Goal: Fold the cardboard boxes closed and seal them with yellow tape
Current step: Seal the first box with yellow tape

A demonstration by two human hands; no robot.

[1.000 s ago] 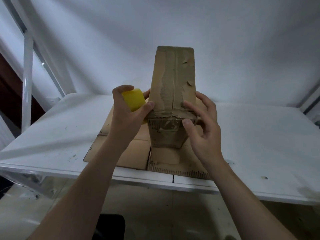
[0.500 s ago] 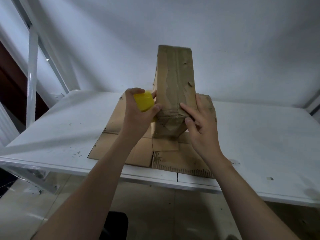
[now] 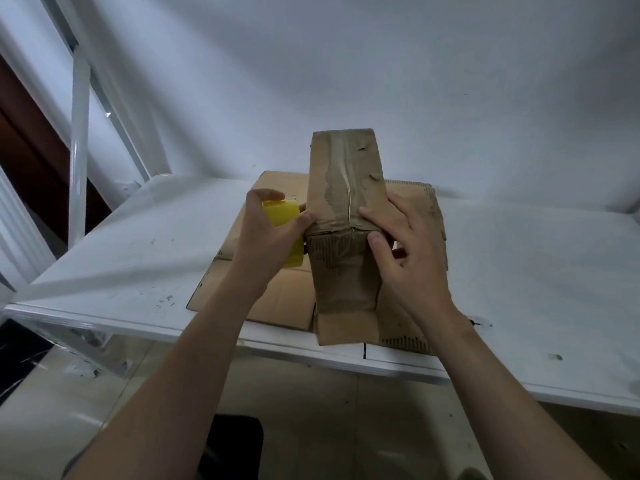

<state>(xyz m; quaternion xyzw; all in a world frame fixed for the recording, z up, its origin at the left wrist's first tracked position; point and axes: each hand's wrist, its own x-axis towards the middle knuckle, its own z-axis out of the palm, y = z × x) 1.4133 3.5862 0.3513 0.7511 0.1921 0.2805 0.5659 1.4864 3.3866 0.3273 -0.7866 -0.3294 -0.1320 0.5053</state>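
Head view, single frame.

- Tall brown cardboard box (image 3: 346,202): centre of frame, flaps folded shut, a seam running down the middle of its upper face. It stands on flattened brown cardboard sheets (image 3: 277,299).
- The sheets lie on the white table (image 3: 138,244), reaching its near edge.
- Left hand (image 3: 266,244): just left of the box. I see its fingers curled round a yellow tape roll (image 3: 282,213), gripping it, with the thumb tip against the box's near left corner.
- Right hand (image 3: 412,258): right of centre, grasping the box at its near right corner. The fingers lie on the upper face beside the seam and the thumb presses the near face.
- White metal frame (image 3: 79,133): upper left of frame.
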